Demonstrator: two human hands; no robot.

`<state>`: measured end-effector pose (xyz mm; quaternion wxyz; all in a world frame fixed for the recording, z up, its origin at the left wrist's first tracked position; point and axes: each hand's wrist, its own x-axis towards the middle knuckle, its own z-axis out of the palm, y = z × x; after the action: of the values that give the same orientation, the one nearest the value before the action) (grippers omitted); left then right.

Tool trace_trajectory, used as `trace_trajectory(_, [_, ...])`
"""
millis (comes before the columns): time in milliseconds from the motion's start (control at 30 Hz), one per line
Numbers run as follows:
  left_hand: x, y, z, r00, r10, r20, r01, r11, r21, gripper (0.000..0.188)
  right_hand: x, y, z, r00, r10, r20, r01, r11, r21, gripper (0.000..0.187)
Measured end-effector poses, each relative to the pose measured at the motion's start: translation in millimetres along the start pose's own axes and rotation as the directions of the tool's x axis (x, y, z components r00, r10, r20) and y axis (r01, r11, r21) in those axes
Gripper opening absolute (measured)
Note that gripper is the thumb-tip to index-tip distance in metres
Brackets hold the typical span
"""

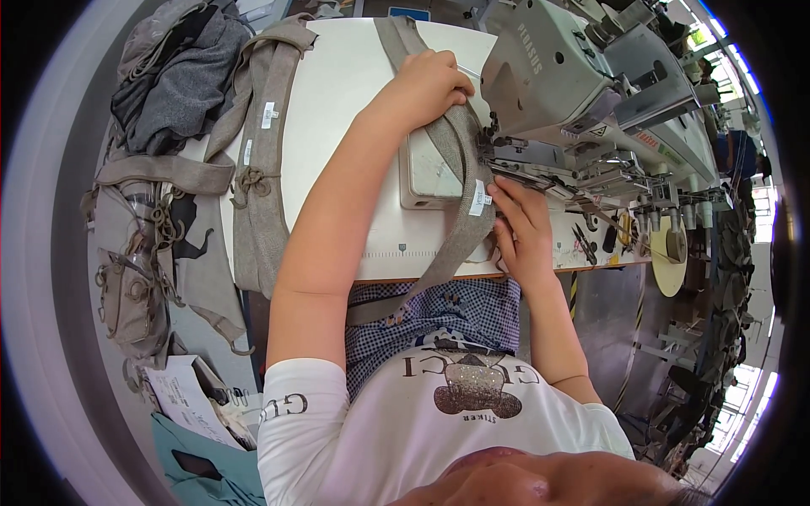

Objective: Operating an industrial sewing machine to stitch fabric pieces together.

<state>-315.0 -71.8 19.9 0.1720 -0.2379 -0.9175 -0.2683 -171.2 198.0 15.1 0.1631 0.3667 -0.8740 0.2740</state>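
Note:
A long grey-brown fabric strip [454, 244] runs from the far edge of the white table, past the sewing machine's needle area, and hangs over the front edge onto my lap. A small white label [477, 199] sits on it. My left hand [429, 86] is closed on the strip's far part, its fingers curled over the cloth left of the sewing machine [540, 72]. Nearer me, my right hand [525, 229] pinches the strip's right edge beside the label, just in front of the needle area; its fingertips are partly hidden.
More labelled strips [268, 169] lie along the table's left side. Grey cloth [181, 93] is heaped at the far left, above knotted strips [139, 287]. Small scissors [584, 243] and yellow-handled scissors [624, 229] lie at the right. A phone [197, 465] rests on teal cloth at lower left.

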Motion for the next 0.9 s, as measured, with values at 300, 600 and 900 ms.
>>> trace_trajectory(300, [-7.5,2.6,2.3,0.996,-0.077,-0.044,0.071,0.991,-0.117,0.015,1.7,0.1,-0.7,1.000,0.001,0.001,-0.001,1.000,0.012,0.057])
trace_trajectory(600, [-3.7,10.7,-8.9,0.973,-0.159,0.165,0.168,0.985,-0.045,0.020,1.4,2.1,0.4,1.000,-0.011,-0.001,0.011,1.000,0.009,0.055])
trace_trajectory(900, [3.9,14.5,-10.8,0.930,-0.248,0.271,0.263,0.965,-0.020,0.023,1.5,1.8,0.5,1.000,-0.011,0.004,0.011,1.000,-0.002,0.054])
